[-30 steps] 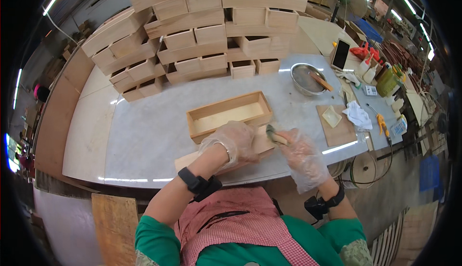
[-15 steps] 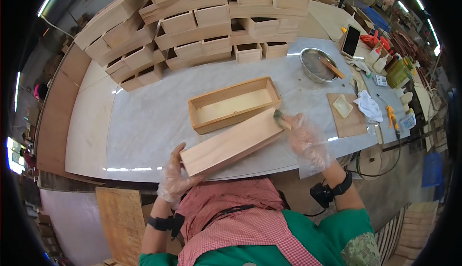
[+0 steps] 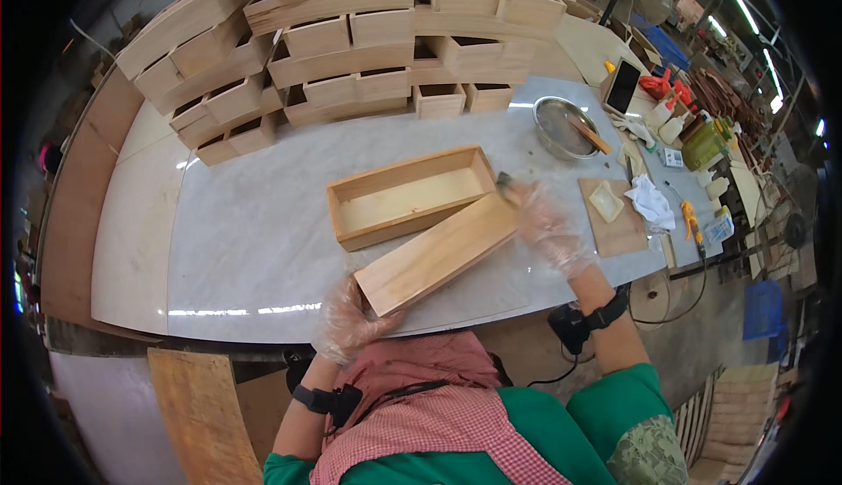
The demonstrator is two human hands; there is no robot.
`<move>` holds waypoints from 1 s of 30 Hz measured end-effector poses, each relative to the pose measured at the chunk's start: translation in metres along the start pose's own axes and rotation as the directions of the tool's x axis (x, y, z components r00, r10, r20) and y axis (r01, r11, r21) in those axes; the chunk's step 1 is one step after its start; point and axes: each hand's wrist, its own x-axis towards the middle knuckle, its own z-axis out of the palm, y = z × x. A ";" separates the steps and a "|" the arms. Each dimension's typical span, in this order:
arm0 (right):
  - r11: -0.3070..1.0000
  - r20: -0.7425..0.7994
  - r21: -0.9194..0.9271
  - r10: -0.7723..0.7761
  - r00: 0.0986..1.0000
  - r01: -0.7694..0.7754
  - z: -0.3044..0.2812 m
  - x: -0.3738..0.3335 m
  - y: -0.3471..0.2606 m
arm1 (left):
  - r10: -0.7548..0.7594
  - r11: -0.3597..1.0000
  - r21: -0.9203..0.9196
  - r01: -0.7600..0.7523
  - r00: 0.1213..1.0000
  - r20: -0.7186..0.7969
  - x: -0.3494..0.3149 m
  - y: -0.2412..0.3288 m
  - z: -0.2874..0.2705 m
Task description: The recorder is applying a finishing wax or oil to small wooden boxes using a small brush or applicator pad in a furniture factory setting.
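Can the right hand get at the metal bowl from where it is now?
Probably yes. The right hand is at the far end of the wooden box, holding a brush. Only bare tabletop lies between it and the metal bowl, so the way looks free.

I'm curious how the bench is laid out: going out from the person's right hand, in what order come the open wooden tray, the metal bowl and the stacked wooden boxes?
From the right hand:
1. Open wooden tray, just to its left.
2. Metal bowl, behind it, slightly right.
3. Stacked wooden boxes, along the table's back edge.
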 end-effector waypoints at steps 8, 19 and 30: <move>0.978 0.250 -0.107 -0.148 0.957 0.179 -0.035 0.019 -0.179 | -0.037 0.995 0.097 0.038 0.999 -0.016 0.001 0.014 0.002; 1.000 0.214 0.000 0.025 0.976 -0.025 -0.020 -0.020 -0.059 | -0.027 0.999 0.023 0.027 1.000 0.002 0.001 0.005 0.002; 0.916 0.160 -0.337 0.282 0.946 -0.216 -0.078 -0.012 -0.037 | -0.015 0.996 0.088 0.013 0.999 0.028 -0.002 -0.003 -0.001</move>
